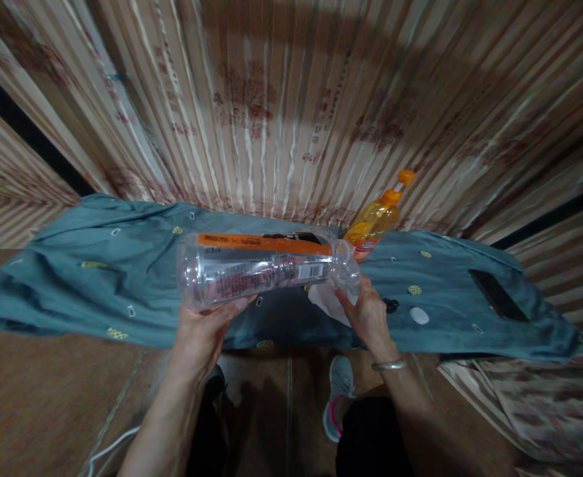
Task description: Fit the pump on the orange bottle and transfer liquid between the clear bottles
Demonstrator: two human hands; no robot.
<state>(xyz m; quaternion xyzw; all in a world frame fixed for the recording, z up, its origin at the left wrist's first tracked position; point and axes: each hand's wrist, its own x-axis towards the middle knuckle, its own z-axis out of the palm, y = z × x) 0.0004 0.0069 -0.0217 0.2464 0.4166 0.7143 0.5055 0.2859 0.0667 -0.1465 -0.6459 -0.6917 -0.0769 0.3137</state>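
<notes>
A large clear plastic bottle (266, 268) with an orange and black label lies sideways in the air above the cloth. Its base is supported by my left hand (209, 328), whose fingers go under and behind it. Around the narrow end at the right, my right hand (366, 308) has its fingers partly hidden, with a clear cup-like piece at that end. A whitish sheet or bag (328, 303) shows beneath the bottle, beside my right thumb. Behind the bottle's right end stands an orange pump bottle (373, 225) with yellow liquid.
A blue-green patterned cloth (137, 265) covers the narrow table. To the right lie a small black item (391, 305), a white round disc (419, 315) and a dark phone (497, 295). A patterned curtain (281, 132) hangs behind.
</notes>
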